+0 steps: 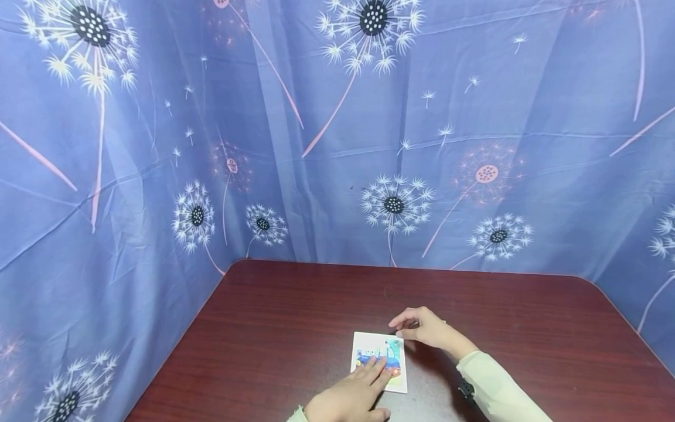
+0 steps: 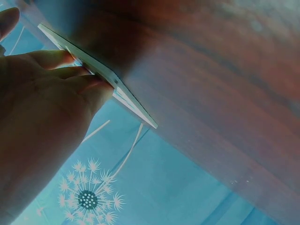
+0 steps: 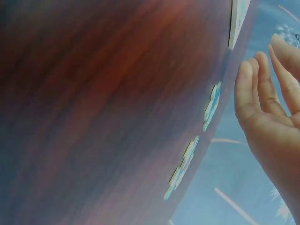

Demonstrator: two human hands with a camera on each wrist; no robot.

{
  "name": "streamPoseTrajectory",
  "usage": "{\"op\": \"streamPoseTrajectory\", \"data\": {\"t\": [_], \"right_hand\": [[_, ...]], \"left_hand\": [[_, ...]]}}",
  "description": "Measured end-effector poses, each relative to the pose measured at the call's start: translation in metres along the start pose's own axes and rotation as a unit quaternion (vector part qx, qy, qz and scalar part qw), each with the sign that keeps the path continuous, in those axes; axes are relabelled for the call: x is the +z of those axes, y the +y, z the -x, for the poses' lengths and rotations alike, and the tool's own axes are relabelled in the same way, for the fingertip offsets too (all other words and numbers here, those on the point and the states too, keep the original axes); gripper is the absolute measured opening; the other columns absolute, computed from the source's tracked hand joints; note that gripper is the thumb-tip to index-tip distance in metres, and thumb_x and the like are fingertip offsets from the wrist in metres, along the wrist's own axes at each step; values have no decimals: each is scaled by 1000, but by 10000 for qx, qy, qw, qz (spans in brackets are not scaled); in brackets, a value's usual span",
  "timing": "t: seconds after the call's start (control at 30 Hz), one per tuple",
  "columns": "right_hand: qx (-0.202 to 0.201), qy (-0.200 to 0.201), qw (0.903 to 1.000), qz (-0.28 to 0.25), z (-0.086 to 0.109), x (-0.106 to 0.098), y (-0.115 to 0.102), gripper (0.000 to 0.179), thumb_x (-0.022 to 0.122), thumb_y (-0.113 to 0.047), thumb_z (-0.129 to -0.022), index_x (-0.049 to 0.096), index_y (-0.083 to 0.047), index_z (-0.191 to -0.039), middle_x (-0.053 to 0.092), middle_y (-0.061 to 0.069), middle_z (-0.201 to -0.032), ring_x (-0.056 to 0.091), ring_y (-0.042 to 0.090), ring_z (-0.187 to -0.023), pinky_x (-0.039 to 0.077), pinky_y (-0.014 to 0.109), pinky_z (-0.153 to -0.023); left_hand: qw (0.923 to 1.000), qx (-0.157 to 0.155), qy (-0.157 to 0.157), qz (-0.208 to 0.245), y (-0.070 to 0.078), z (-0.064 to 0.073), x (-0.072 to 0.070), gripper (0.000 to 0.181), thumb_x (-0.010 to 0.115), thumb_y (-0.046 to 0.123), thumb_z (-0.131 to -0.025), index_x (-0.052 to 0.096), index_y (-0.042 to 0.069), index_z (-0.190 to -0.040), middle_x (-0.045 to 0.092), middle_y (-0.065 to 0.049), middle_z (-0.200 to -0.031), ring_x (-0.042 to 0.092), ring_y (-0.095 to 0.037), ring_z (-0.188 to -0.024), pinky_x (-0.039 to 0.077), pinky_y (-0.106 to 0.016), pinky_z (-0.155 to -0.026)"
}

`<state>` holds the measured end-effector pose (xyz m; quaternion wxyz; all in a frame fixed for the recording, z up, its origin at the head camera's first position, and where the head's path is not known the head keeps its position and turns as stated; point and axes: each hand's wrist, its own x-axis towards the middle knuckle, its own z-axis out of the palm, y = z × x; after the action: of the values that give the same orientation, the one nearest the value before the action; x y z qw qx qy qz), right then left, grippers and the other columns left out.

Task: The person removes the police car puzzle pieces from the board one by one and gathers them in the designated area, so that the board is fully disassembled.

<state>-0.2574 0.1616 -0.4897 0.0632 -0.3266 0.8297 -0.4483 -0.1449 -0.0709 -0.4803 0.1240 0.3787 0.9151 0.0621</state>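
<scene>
Nearest, the left hand lies ungripping, fingers laid straight across the square vehicle-picture puzzle board on the wooden tabletop; uneven pressure could skid it. Rightward, the right hand is loosely curled beside its far right corner, grasping nothing visible; dropping that forearm might scatter two loose jigsaw pieces.

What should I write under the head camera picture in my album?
Left hand on a card, right hand by its corner, dandelion curtain behind.
</scene>
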Motion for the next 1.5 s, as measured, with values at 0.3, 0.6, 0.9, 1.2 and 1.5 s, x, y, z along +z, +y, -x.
{"op": "streamPoseTrajectory", "data": {"t": [0.3,0.6,0.9,1.2,1.5], "right_hand": [[15,-489,9978,-444,-1,9,-10,20,69,-1,-85,70,3,-105,64,15,-94,61,20,-82,52,27,-71],[100,-735,9971,-144,1,12,-11,22,73,-2,-81,72,-2,-103,61,11,-97,56,22,-87,53,36,-78],[132,-872,9959,221,0,15,-13,18,75,-2,-77,74,-5,-95,55,6,-100,52,20,-89,52,38,-82],[107,-754,9964,382,1,17,-8,18,75,-1,-77,73,-10,-93,54,3,-101,53,17,-86,52,33,-80],[89,-432,9987,240,1,19,-8,33,74,6,-75,63,-5,-104,58,3,-91,56,17,-84,53,31,-75]], "left_hand": [[10000,-14,-1,-42,1,1,-1,69,47,48,-96,27,14,-153,24,-10,-157,22,-25,-144,29,-33,-112],[10000,-19,-71,-18,2,0,-2,69,46,49,-97,27,14,-153,23,-9,-158,22,-24,-144,29,-33,-112],[9998,-82,-145,128,2,-1,-2,70,46,49,-97,25,15,-154,20,-8,-159,19,-24,-145,28,-35,-112],[9998,-60,-154,150,2,-1,-2,70,46,49,-97,24,15,-154,20,-9,-159,19,-25,-145,29,-35,-112],[9998,-98,-133,139,2,-1,0,71,48,49,-96,25,15,-154,21,-8,-159,19,-23,-145,28,-34,-113]]}}
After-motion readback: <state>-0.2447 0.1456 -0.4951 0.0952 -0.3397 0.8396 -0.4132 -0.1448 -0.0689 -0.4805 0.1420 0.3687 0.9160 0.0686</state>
